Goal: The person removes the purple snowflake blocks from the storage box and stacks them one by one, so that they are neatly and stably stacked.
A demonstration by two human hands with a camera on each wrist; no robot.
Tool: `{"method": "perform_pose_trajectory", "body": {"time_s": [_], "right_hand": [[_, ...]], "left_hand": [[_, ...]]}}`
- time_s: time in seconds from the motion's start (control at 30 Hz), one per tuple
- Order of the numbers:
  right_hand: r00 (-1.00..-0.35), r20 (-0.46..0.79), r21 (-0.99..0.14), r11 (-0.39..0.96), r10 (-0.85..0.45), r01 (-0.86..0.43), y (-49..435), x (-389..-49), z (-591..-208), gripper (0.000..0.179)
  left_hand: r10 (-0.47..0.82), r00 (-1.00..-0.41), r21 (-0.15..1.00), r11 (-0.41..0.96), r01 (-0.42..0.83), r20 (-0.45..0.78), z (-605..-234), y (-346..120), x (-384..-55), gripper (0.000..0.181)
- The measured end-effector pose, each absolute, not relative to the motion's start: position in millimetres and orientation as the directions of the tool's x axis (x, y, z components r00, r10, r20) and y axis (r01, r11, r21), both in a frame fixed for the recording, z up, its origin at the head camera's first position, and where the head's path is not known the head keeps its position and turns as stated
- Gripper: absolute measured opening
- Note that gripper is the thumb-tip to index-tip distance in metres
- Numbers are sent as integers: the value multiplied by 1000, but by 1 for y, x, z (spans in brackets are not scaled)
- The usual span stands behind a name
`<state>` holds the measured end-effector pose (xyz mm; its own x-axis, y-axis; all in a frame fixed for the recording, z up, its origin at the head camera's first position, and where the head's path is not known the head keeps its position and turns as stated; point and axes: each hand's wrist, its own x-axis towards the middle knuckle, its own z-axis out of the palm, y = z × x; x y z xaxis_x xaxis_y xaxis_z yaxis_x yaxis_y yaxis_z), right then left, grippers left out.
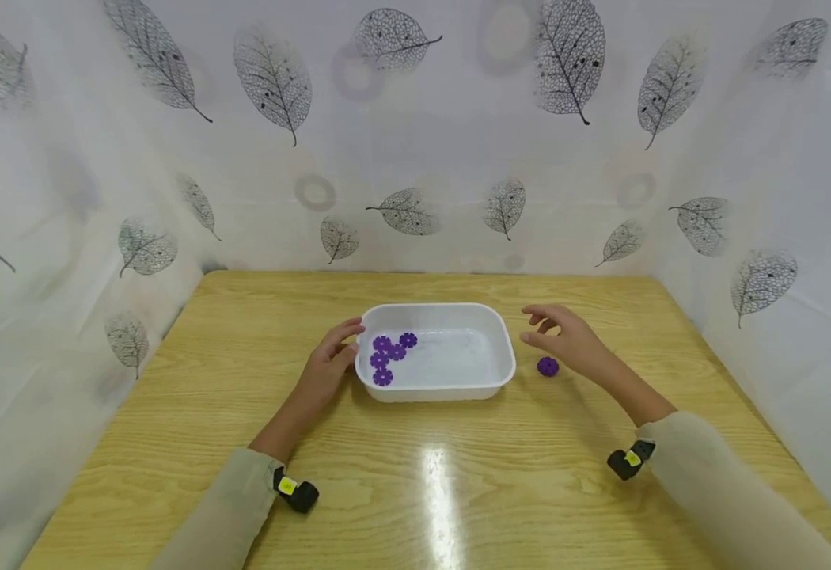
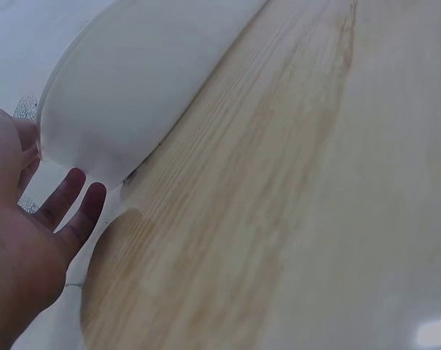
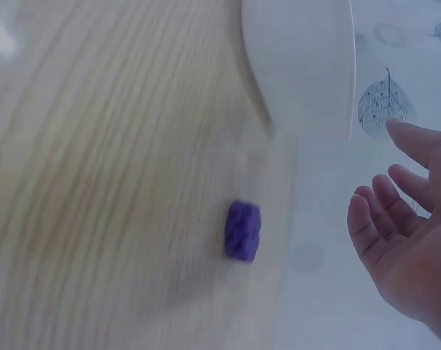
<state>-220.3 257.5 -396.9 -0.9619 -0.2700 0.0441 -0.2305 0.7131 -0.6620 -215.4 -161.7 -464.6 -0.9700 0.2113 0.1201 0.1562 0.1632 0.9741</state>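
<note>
A white rectangular plastic tub (image 1: 458, 393) stands mid-table with several purple notched, flower-shaped discs (image 1: 383, 377) lying at its left end. My left hand (image 1: 330, 362) is at the tub's left end, fingertips right at the rim; the left wrist view shows its fingers relaxed against the tub's end wall (image 2: 111, 95). To the right of the tub, a thick purple notched piece (image 1: 548, 366), like a small stack of discs, sits on the wood. Just above and beyond that piece is my right hand (image 1: 565, 339), fingers loosely bent, holding nothing; the right wrist view shows the purple piece (image 3: 243, 231) apart from it.
The wooden table (image 1: 358, 491) has a bright light reflection near its front. A pale curtain (image 1: 430, 142) printed with leaves hangs behind and along both sides. Small black wrist cameras (image 1: 300, 494) are strapped over both sleeves.
</note>
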Motion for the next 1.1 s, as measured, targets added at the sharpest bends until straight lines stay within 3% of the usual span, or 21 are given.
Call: {"method": "perform_pose_trajectory", "body": {"time_s": [0.63, 1.1], "right_hand": [[-901, 76, -732, 590, -428, -342, 160, -245, -399, 51], [-858, 49, -691, 603, -512, -399, 117, -260, -419, 51]], "left_hand": [[212, -973, 982, 143, 126, 94, -462, -161, -216, 39], [217, -969, 975, 161, 153, 116, -465, -162, -216, 37]]}}
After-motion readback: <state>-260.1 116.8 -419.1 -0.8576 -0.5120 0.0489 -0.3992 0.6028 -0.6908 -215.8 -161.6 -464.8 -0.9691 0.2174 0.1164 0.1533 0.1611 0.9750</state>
